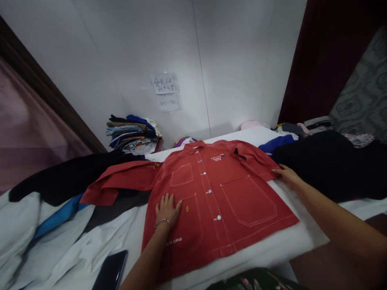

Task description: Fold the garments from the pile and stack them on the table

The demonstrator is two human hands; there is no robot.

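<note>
A red button-up jacket (208,201) with white stitching and pale buttons lies spread out, front side up, its collar pointing away from me. My left hand (167,211) rests flat on its lower left pocket, fingers stretched out. At the right, my right hand (286,175) pinches the cuff end of the jacket's sleeve between thumb and fingers. The other sleeve (121,181) reaches out to the left over darker clothes.
A phone (110,270) lies at the front left by white cloth (90,245). Folded clothes (133,133) are stacked at the back left. Black garments lie left (66,177) and right (329,165). Paper notes (165,84) hang on the wall behind the white table (256,135).
</note>
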